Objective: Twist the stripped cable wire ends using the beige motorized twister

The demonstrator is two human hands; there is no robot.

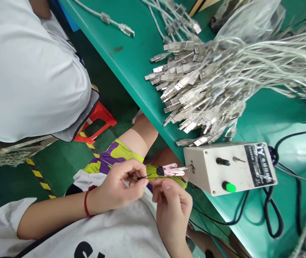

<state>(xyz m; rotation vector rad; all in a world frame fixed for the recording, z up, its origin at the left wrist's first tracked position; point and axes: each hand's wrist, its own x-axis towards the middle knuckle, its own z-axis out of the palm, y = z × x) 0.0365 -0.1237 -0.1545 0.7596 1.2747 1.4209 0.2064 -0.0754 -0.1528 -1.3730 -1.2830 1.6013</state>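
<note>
A short thin black wire (143, 177) is pinched between the thumb and finger of my left hand (124, 182), which wears a red cord bracelet. My right hand (173, 202) is beside it with its fingers curled together. Whatever those fingers hold is hidden. Just above both hands is a pink piece with holes (173, 170), mounted on the metal shaft (184, 167) of a white box machine (217, 170). A small black part (160, 171) sits at the near end of the pink piece.
A large pile of clear USB cables (196, 86) covers the green table (147, 86). One cable (115, 24) lies apart. Black cords (275, 218) trail from the machine. A person in a white shirt (34, 71) is close at left, by a red stool (99, 122).
</note>
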